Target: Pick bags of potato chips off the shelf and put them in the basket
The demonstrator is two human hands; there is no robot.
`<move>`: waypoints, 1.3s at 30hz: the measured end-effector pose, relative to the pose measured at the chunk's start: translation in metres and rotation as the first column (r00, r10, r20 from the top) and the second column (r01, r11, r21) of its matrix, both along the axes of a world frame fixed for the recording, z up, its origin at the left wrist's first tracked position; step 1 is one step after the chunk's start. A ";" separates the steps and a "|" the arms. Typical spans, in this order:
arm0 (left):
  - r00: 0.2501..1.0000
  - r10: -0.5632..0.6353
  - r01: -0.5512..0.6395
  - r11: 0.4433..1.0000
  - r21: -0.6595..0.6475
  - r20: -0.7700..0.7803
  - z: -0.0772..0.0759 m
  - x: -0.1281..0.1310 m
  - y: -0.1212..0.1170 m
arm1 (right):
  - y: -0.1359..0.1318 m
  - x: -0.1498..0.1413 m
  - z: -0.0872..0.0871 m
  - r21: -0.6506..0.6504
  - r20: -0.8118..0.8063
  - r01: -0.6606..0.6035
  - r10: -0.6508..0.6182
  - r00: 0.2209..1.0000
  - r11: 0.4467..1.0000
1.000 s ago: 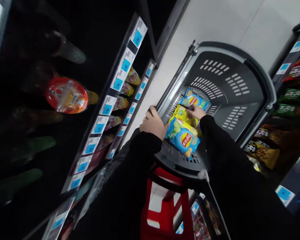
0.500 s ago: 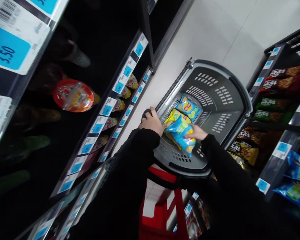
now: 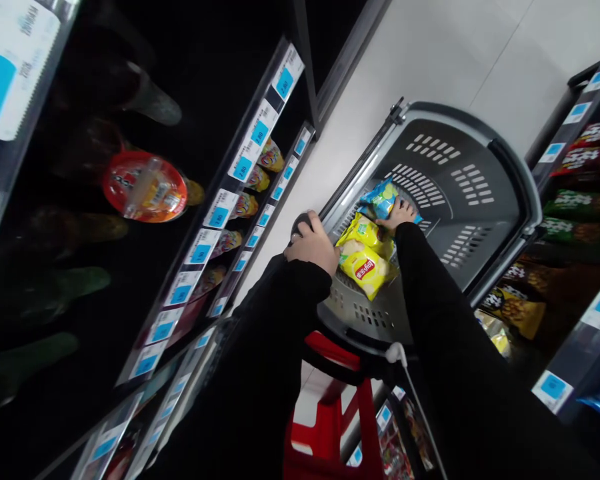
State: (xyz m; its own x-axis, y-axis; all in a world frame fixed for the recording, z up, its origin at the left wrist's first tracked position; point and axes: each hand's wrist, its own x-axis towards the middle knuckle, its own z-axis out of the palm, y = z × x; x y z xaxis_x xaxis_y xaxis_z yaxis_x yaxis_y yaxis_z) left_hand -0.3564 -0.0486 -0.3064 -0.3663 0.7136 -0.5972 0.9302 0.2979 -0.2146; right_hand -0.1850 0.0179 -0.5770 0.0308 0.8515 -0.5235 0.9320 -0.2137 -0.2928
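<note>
A grey shopping basket (image 3: pixel 460 153) stands in the aisle with bags of crisps inside. My left hand (image 3: pixel 314 245) is closed round the black grip of the basket handle (image 3: pixel 303 223) at its left rim. My right hand (image 3: pixel 399 213) reaches into the basket and lies on a blue crisp bag (image 3: pixel 381 199), fingers spread over it. Just nearer me lie yellow crisp bags (image 3: pixel 366 257), one showing a red logo. Both my sleeves are black.
Dark shelves (image 3: pixel 215 220) with blue price tags line the left side; a red-lidded bowl (image 3: pixel 145 188) sits there. Snack shelves (image 3: pixel 575 193) stand at the right. A red basket or stool (image 3: pixel 335 413) is below the grey basket. Pale floor lies beyond.
My right hand carried the blue crisp bag from the near end of the basket deeper in and laid it down, uncovering the yellow bags. My left hand stayed on the handle.
</note>
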 end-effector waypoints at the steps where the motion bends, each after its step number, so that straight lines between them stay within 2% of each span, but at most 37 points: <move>1: 1.000 -0.005 0.005 1.000 0.005 -0.002 -0.001 0.000 0.000 | -0.006 -0.009 -0.002 -0.005 0.024 0.000 0.001 1.000 1.000; 3: 1.000 -0.012 0.012 1.000 0.009 -0.003 -0.002 0.000 0.000 | -0.015 -0.020 0.002 0.037 0.057 0.032 -0.034 0.998 0.999; 5: 1.000 -0.013 0.013 1.000 0.006 -0.002 -0.001 0.000 0.000 | -0.021 -0.022 0.016 0.111 0.073 0.074 -0.082 0.994 0.991; 6: 1.000 -0.010 0.010 1.000 0.000 0.001 -0.001 0.000 0.000 | -0.025 -0.023 0.025 0.105 0.056 0.066 -0.072 0.996 0.992; 7: 1.000 -0.005 0.006 1.000 -0.007 0.005 0.000 0.000 0.001 | -0.030 -0.024 0.035 0.047 0.014 0.025 -0.026 1.000 0.999; 8: 1.000 -0.001 0.001 1.000 -0.012 0.009 0.001 0.000 0.001 | -0.037 -0.026 0.044 -0.063 -0.058 -0.058 0.054 0.997 0.996; 9: 1.000 0.005 -0.004 1.000 -0.017 0.015 0.001 -0.001 0.002 | -0.046 -0.029 0.051 -0.191 -0.150 -0.167 0.139 0.979 0.967; 11: 1.000 0.011 -0.010 1.000 -0.017 0.026 0.002 -0.001 0.002 | -0.069 -0.036 0.062 -0.368 -0.308 -0.348 0.240 0.921 0.862; 12: 0.999 0.011 -0.011 1.000 -0.016 0.030 0.003 -0.001 0.002 | -0.080 -0.039 0.065 -0.396 -0.342 -0.384 0.254 0.905 0.834; 13: 0.999 0.012 -0.012 1.000 -0.015 0.031 0.003 -0.002 0.002 | -0.090 -0.041 0.067 -0.395 -0.352 -0.393 0.258 0.900 0.831; 15: 0.999 0.014 -0.014 1.000 -0.017 0.034 0.004 -0.002 0.002 | -0.101 -0.035 0.068 -0.355 -0.351 -0.379 0.254 0.901 0.855; 18: 0.999 0.018 -0.017 1.000 -0.015 0.043 0.004 -0.001 0.002 | -0.089 -0.007 0.064 -0.331 -0.387 -0.375 0.238 0.891 0.866; 22: 0.999 0.022 -0.021 1.000 -0.010 0.034 0.002 -0.001 0.002 | -0.039 0.033 0.048 -0.295 -0.502 -0.264 0.086 0.860 0.918; 24: 0.999 0.021 -0.020 1.000 -0.009 0.028 0.001 0.000 0.002 | -0.016 0.036 0.038 -0.289 -0.467 -0.247 0.089 0.880 0.925; 26: 1.000 0.024 -0.023 1.000 -0.012 0.018 0.000 0.000 0.002 | -0.002 0.027 0.028 -0.275 -0.349 -0.259 0.155 0.924 0.926; 30: 1.000 0.019 -0.019 1.000 -0.013 0.013 0.000 0.000 0.001 | 0.003 0.007 0.013 -0.187 -0.158 -0.190 0.162 0.974 0.964; 32: 1.000 0.003 -0.003 1.000 -0.006 0.025 0.000 0.000 0.001 | 0.001 0.008 0.006 -0.191 -0.102 -0.186 0.169 0.980 0.964; 36: 1.000 -0.005 0.005 1.000 -0.010 0.018 0.002 0.000 0.002 | 0.006 0.021 -0.008 -0.263 -0.183 -0.273 0.230 0.956 0.925; 39: 1.000 -0.007 0.008 1.000 -0.010 0.018 0.002 0.001 0.002 | 0.008 0.022 -0.002 -0.225 -0.081 -0.214 0.200 0.976 0.951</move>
State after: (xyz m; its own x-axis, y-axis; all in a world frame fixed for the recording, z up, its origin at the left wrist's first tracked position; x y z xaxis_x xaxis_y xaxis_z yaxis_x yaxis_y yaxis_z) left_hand -0.3553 -0.0466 -0.3042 -0.3500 0.7100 -0.6111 0.9361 0.2887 -0.2009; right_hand -0.1633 0.0259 -0.5790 -0.1686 0.6917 -0.7022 0.9462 -0.0860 -0.3119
